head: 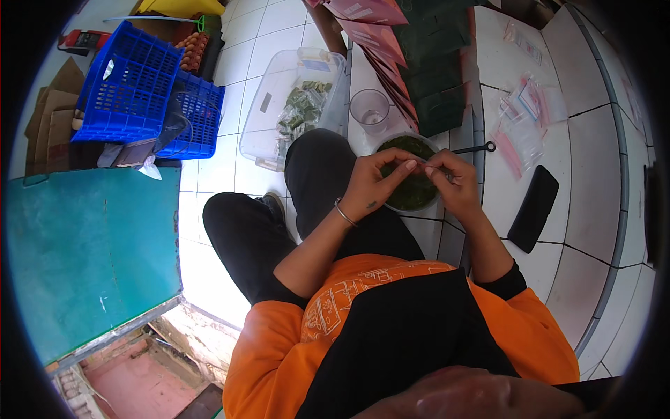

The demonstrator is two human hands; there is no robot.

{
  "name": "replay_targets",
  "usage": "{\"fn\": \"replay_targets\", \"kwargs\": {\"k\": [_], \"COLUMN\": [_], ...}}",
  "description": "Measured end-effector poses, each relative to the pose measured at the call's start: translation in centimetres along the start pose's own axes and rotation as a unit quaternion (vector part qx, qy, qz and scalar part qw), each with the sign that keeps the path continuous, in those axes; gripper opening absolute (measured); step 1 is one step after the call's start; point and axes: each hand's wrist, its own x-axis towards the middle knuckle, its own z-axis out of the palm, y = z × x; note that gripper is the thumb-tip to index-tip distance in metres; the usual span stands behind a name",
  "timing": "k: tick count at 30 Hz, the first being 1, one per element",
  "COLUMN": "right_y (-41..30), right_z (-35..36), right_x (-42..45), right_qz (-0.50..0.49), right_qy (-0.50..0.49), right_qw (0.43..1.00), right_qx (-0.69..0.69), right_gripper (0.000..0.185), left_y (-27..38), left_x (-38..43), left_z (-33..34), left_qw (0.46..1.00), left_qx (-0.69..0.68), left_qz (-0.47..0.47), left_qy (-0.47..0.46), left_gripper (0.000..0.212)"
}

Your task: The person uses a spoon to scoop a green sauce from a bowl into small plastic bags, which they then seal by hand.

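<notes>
My left hand (390, 175) and my right hand (453, 180) meet above a round tub of green leafy stuff (411, 201), fingertips close together. Between them they pinch a small, thin, clear item, perhaps a plastic bag's edge; it is too small to tell. A dark handle with a ring end (476, 149) sticks out to the right from beside the tub. Just behind the tub stands a clear drinking glass (369, 111). Pink printed packets (366, 36) and dark green packets (434, 78) lie in overlapping rows beyond it.
A clear plastic bin (264, 115) holding small green-filled packets stands on the tiled floor. Blue crates (131, 84), cardboard (55, 125) and an egg tray (193, 52) are at the upper left. Clear zip bags (523, 131) and a black phone (534, 209) lie on the tiled ledge at right.
</notes>
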Motion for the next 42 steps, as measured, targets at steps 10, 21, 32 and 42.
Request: {"fn": "replay_targets", "kwargs": {"k": [10,21,32,42], "right_y": [-0.3,0.1,-0.6,-0.4], "right_z": [0.4,0.8,1.2,0.3], "right_x": [0.0,-0.4,0.1,-0.5], "right_qz": [0.036,0.086,0.024,0.010], "right_qy": [-0.007,-0.032,-0.016,-0.060], "right_qw": [0.999,0.996,0.997,0.991], "right_qx": [-0.013,0.004,-0.076,-0.115], "right_gripper": [0.007,0.019,0.026,0.034], "left_y": [0.2,-0.7,-0.7,-1.2], "left_x": [0.2,-0.1,-0.1,-0.6], "left_z": [0.4,1.3,0.7,0.8], "left_qw": [0.965,0.962,0.988,0.994], "left_qx": [0.212,0.205,0.125,-0.108], "left_qz": [0.139,0.155,0.076,-0.010], "left_qy": [0.063,0.097,0.045,0.020], "left_gripper": [0.014,0.008,0.012,0.013]}}
